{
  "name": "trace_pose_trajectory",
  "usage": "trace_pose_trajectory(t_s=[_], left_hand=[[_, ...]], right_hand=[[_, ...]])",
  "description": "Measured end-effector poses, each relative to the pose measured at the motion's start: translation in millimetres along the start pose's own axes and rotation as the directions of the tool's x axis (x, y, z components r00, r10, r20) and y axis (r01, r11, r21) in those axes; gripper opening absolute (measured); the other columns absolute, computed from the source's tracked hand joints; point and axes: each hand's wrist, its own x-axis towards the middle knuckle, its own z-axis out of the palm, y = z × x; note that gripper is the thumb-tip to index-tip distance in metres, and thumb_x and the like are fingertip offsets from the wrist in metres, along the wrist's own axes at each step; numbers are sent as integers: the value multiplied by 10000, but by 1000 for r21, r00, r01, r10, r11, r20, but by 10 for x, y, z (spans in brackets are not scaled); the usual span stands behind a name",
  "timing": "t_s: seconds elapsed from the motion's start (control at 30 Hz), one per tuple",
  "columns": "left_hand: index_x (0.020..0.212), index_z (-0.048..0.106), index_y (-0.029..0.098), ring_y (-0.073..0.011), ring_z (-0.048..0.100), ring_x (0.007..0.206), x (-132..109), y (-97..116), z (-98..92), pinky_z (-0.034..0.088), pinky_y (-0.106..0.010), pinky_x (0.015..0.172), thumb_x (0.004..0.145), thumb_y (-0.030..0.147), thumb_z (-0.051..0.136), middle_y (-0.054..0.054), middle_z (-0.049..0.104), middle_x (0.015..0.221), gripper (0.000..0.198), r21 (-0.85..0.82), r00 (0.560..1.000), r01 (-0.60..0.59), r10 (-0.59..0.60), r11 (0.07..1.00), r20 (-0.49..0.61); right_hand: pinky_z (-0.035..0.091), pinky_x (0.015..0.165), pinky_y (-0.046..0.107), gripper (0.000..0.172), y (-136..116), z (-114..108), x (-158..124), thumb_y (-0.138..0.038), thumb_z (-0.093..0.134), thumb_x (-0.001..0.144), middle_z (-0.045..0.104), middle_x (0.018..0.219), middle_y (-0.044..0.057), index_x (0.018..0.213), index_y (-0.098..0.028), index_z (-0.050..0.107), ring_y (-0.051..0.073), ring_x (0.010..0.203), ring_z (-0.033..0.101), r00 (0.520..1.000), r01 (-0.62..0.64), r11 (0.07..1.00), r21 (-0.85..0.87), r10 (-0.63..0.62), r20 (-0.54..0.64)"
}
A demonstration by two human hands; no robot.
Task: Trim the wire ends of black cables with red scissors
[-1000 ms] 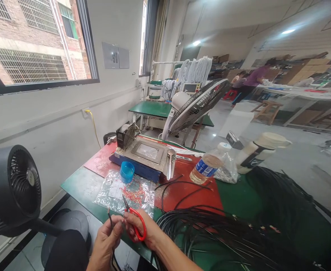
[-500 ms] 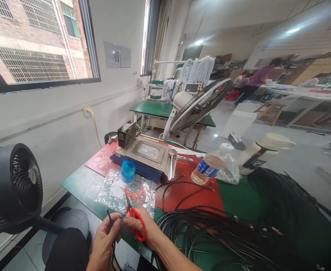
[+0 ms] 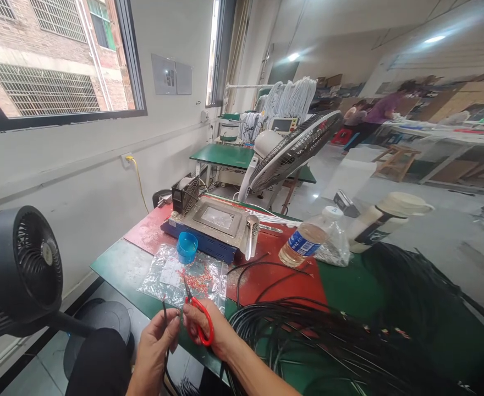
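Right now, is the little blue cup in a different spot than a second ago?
No. The blue cup sits at the same place by the blue front of the machine, with no shift I can see.

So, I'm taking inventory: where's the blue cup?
The blue cup is left of centre in the head view, between the blue-based machine and small red pieces on the clear bag.

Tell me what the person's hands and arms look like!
The left hand and right hand wear no gloves, and no rings show. The right forearm is long and bare, with no sleeve or watch in view. The left wrist looks bare too.
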Motion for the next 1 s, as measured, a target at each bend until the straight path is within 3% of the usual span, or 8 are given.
trace_pose_trajectory(t_s=[0.13,0.4,0.67,1.0], left_hand=[[829,700,142,-58,329,459,22,-17,10,237,-205,445,633,453,752,29,524,535,371,-22,1000,-6,6,1000,-10],[857,703,176,-64,351,509,-6,-16,2,285,-172,469,651,433,749,35,485,572,333,-139,994,114,-113,984,13],[828,703,158,-62,234,500,-16,13,-27,172,-188,442,701,441,704,49,404,556,311,-82,990,118,-111,990,83],[815,675,169,-84,230,528,-22,-36,-79,206,-200,465,785,410,623,40,412,590,248,-2,979,117,-115,993,169]], right_hand=[[232,316,180,523,-1,8,0,-638,680,598,420,375,-62,555,-135,541,45,298,342,1000,-21,999,-37,21,-13],[222,316,182,485,82,-51,25,-583,721,592,419,372,-66,565,-140,528,49,304,343,999,-9,998,-66,12,39],[249,321,177,489,67,-77,41,-588,667,661,419,377,-59,547,-130,541,49,307,364,999,7,999,35,-8,35],[241,309,179,471,64,-74,45,-563,715,608,437,384,-62,562,-129,539,43,305,356,998,-62,996,60,60,34]])
